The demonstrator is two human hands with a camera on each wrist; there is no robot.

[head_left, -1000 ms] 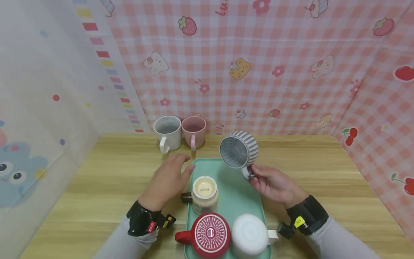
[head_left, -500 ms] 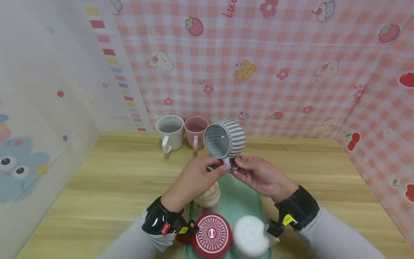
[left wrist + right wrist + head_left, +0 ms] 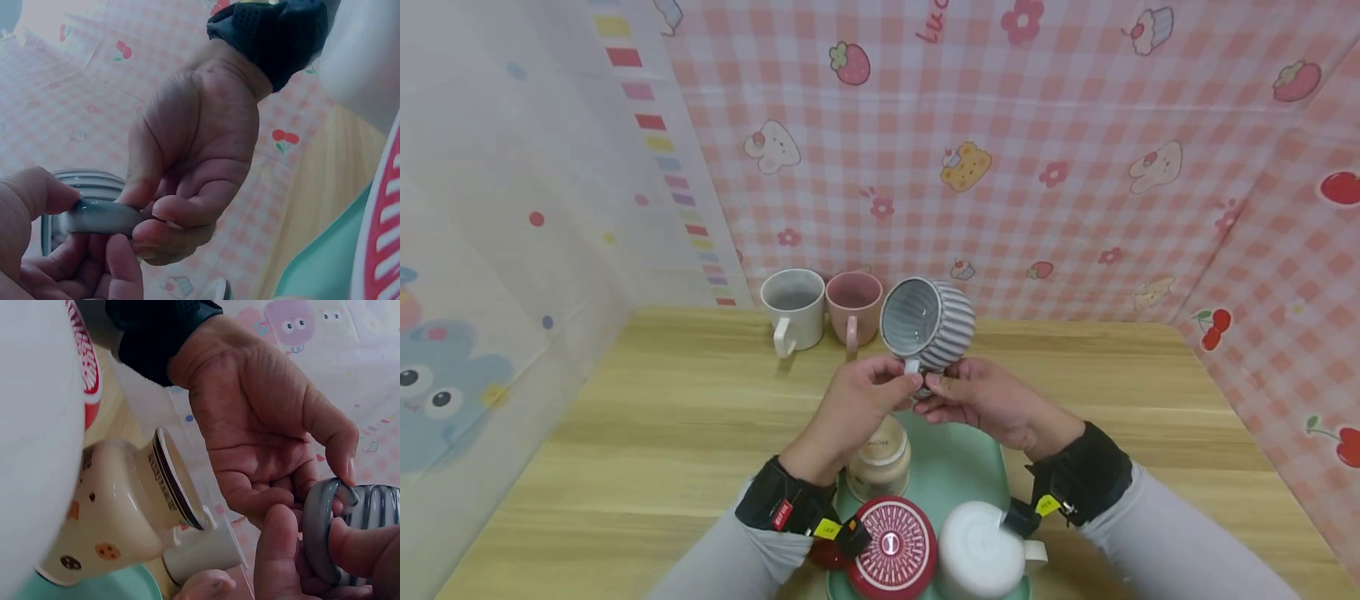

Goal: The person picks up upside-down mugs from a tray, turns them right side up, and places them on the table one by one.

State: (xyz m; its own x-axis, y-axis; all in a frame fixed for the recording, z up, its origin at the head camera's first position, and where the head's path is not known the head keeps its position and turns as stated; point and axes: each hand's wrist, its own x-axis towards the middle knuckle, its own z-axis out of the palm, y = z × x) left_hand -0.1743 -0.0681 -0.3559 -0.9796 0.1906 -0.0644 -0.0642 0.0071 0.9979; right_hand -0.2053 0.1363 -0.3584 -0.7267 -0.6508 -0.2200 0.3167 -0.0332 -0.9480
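Note:
A grey-and-white ribbed mug (image 3: 953, 327) is held up above the far end of the green tray (image 3: 958, 458), tilted with its mouth toward the left. My left hand (image 3: 853, 404) pinches its handle (image 3: 100, 216) from the left, thumb on one side and fingertips on the other. From the right, my right hand (image 3: 1003, 408) grips the same handle, its thumb tip close to the left thumb. Both wrist views show fingers of the two hands meeting on the handle loop. Below the left hand, an upside-down cream mug (image 3: 106, 506) with cookie prints stands on the tray.
On the near part of the tray, a red mug (image 3: 891, 546) and a white mug (image 3: 977, 546) stand upside down. Behind the hands, an upright white mug (image 3: 801, 323) and a pink mug (image 3: 857, 315) stand side by side near the checked cloth wall (image 3: 880, 125).
My left hand has come up from beside the tray and taken hold of the ribbed mug's handle. The right hand has brought the mug left and slightly up.

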